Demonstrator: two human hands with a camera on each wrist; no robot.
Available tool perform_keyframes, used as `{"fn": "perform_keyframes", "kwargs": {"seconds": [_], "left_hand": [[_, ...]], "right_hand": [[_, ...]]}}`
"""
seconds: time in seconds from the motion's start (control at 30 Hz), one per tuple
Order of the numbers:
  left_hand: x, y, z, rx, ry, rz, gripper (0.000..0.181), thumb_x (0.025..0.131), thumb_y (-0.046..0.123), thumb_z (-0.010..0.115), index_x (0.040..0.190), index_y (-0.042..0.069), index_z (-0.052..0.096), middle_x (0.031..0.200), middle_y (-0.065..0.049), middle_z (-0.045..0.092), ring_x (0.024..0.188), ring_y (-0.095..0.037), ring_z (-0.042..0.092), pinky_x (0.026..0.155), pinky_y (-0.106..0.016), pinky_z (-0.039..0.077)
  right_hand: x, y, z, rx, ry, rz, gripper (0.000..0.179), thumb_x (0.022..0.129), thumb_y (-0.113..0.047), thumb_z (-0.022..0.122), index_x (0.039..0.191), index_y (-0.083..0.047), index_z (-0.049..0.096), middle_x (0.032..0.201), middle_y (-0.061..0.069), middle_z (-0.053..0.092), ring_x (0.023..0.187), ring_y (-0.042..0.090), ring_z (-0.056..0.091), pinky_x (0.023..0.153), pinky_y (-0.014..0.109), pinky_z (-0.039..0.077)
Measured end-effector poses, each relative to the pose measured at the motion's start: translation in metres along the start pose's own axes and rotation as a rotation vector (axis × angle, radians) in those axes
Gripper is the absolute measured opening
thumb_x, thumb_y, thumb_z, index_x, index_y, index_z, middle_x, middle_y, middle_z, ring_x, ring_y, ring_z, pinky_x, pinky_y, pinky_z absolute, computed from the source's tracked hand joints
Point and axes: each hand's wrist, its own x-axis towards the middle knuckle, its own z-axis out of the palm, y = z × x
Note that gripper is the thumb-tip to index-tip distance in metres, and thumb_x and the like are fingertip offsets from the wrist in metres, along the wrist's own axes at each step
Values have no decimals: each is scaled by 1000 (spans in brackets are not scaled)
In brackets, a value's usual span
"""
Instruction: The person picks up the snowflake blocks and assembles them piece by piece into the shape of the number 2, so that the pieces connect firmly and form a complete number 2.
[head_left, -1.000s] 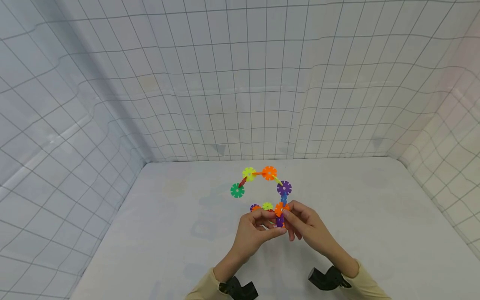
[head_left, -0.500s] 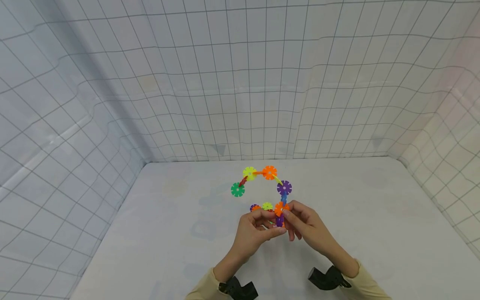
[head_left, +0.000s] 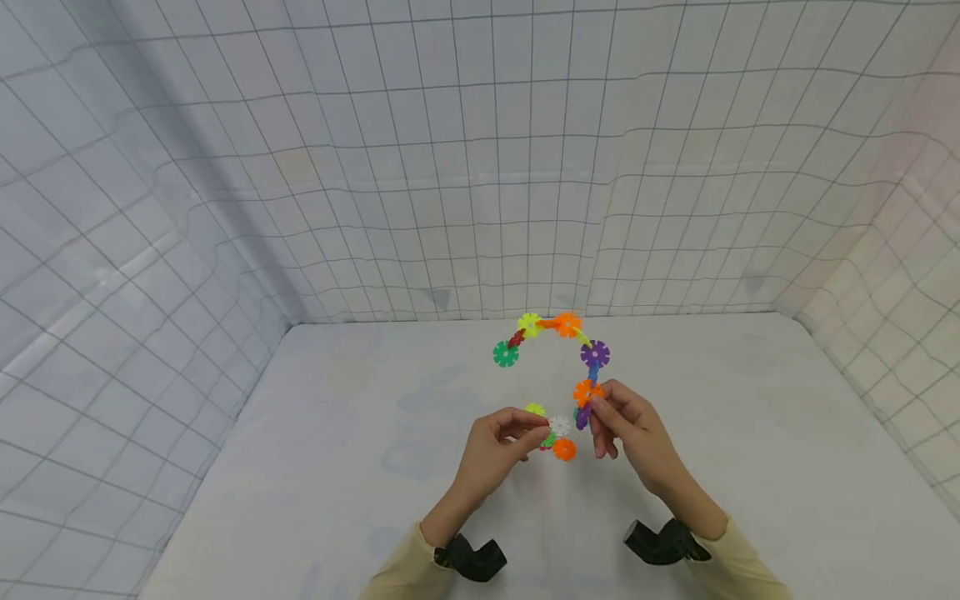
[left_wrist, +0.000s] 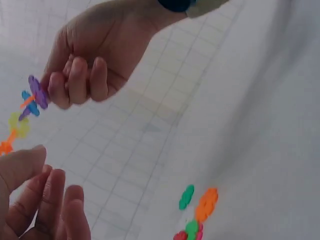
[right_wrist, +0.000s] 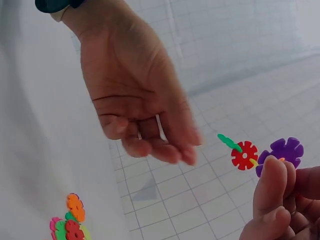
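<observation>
Shifted rightward since half a second ago, chain of interlocked notched discs [head_left: 596,354] held aloft, pinched near its lower end by right hand [head_left: 639,427], left hand [head_left: 491,454] loosely curved, fingertips close together, more notched discs [head_left: 564,450] on white table [head_left: 337,475]

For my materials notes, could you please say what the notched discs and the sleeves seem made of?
The notched discs look like smooth plastic, given their even, bright colours and crisp slots; the sleeves are probably matte fabric, showing no shine.
</observation>
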Motion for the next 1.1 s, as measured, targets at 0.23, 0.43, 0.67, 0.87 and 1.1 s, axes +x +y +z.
{"fn": "perform_keyframes", "kwargs": {"seconds": [0.23, 0.43, 0.67, 0.87, 1.1], "left_hand": [[15, -33, -13, 334, 78, -20, 17, 90, 26, 67, 96, 11, 73, 88, 5, 67, 81, -13, 59, 67, -27, 49], [25, -47, -4, 508, 23, -26, 17, 87, 22, 70, 99, 11, 74, 90, 2, 63, 74, -13, 51, 65, -27, 43], [33, -57, 4, 684, 3, -41, 27, 86, 26, 72, 109, 13, 71, 86, 2, 51, 74, -13, 45, 58, -25, 38], [30, -54, 6, 743, 15, -48, 26, 83, 29, 74, 102, 12, 71, 83, 2, 46, 71, -13, 43, 54, -24, 36], [25, -61, -1, 665, 36, -36, 20, 83, 26, 75, 93, 12, 66, 83, 4, 50, 65, -11, 44, 56, -24, 38]], "right_hand": [[2, -3, -12, 50, 43, -16, 18, 102, -8, 41, 93, 7, 46, 68, 10, 49, 49, 19, 51, 42, 25, 43], [1, -4, -13, 105, 53, 24, 20, 103, -14, 41, 93, 3, 46, 68, 6, 49, 49, 17, 51, 43, 25, 42], [0, -7, -14, 261, -18, 60, 19, 105, -14, 35, 92, -7, 48, 69, 2, 49, 51, 14, 49, 47, 20, 43], [0, -10, -16, 384, -131, 37, 24, 105, -9, 27, 93, -7, 47, 69, 4, 45, 51, 16, 46, 48, 20, 43], [-1, -11, -16, 460, -200, 30, 27, 105, -6, 22, 96, -7, 48, 69, 5, 42, 53, 15, 46, 51, 18, 44]]}}
